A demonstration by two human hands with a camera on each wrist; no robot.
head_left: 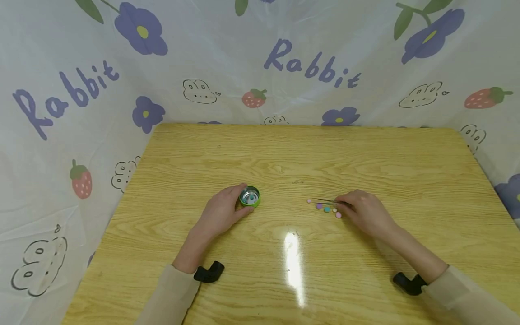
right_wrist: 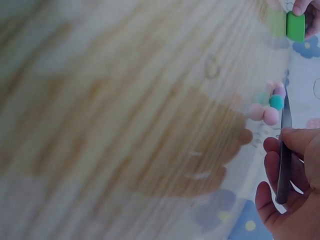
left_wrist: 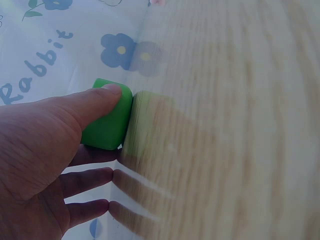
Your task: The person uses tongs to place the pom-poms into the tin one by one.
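Observation:
A small round green container (head_left: 250, 197) with a shiny metallic inside stands on the table, and a few small pieces show in it. My left hand (head_left: 224, 208) holds it, thumb on one side and fingers on the other; its green wall (left_wrist: 107, 122) shows in the left wrist view. My right hand (head_left: 363, 212) pinches metal tweezers (right_wrist: 285, 165), their tips pointing left over a row of small beads. Among these are a pink bead (head_left: 338, 215), a teal bead (head_left: 327, 209) and a purple bead (head_left: 318, 206). A small pink bead (head_left: 309, 201) lies near the tweezer tips; contact is unclear.
The wood-grain table (head_left: 260, 153) has a glossy surface with a bright reflection near its front middle. A white cloth (head_left: 227, 54) printed with flowers, strawberries and rabbits hangs behind it and at its sides. Black wrist mounts (head_left: 209, 272) sit at both sleeves.

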